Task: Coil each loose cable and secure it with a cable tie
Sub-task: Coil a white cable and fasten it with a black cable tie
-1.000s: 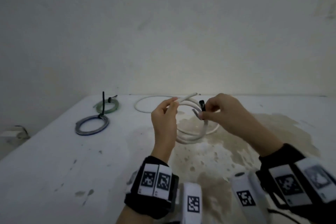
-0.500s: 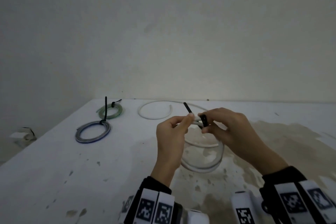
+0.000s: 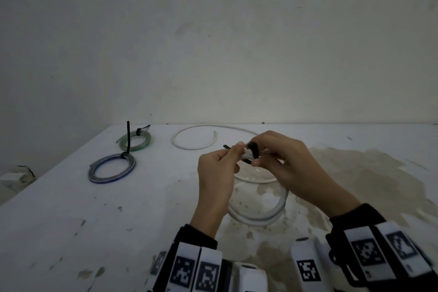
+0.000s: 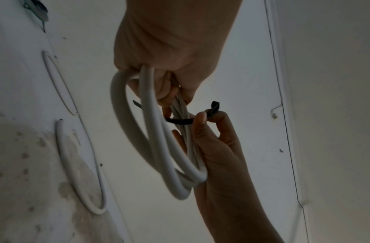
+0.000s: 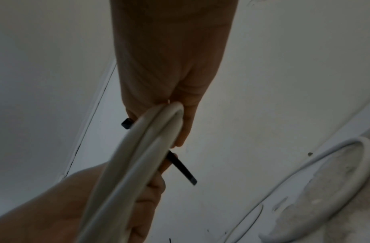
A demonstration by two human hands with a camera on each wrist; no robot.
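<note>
A white cable coil hangs in the air between both hands above the table. My left hand grips the top of the coil with curled fingers. A black cable tie is looped round the bundled strands there. My right hand pinches the tie near its head between thumb and forefinger, its other fingers behind the coil. The tie's tail pokes out past the left fingertips. Whether the tail sits in the head is hidden.
On the stained white table a loose white cable curves at the back and runs under the hands. A green coil and a blue-grey coil, each tied in black, lie at the back left. A wall stands behind.
The tie has gone round the coil's top. Its tail stuck up between the hands half a second ago and now lies low, pointing left. Both hands keep hold of the coil.
</note>
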